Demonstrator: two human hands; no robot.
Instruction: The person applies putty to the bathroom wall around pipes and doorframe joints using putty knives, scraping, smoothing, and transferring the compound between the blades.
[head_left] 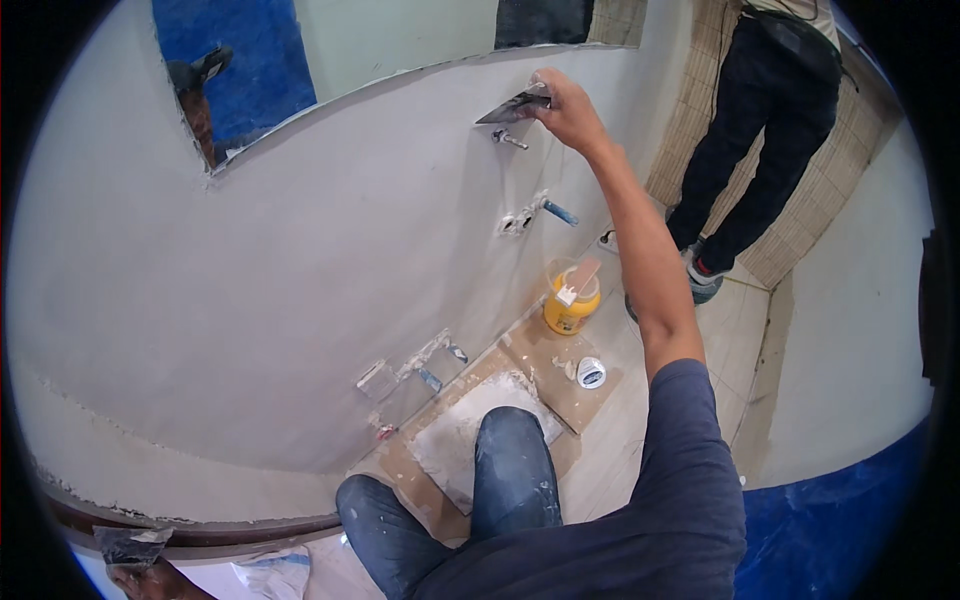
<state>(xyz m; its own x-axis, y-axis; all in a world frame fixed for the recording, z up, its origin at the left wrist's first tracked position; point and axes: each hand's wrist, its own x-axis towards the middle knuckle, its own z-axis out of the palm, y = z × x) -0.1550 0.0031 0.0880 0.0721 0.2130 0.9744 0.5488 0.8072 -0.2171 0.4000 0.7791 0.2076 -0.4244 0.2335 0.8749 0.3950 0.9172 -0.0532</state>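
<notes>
High on the pale plastered wall [250, 290], my right hand [570, 108] grips a putty knife [515, 105] with a wide grey metal blade. The blade lies against or very close to the wall; I cannot tell which. Just below it a metal pipe fitting [510, 140] sticks out of the wall. Lower down, a blue pipe stub [561, 212] juts out beside rough holes. My left hand is not in view.
On floor cardboard [560, 375] stand a yellow tub [571, 312] with a flat-handled tool and a round lid [591, 373]. A white-dusted sheet [450, 440] lies by my knees. Another person [760, 130] in dark trousers stands at right. Wall box openings [410, 375] sit low.
</notes>
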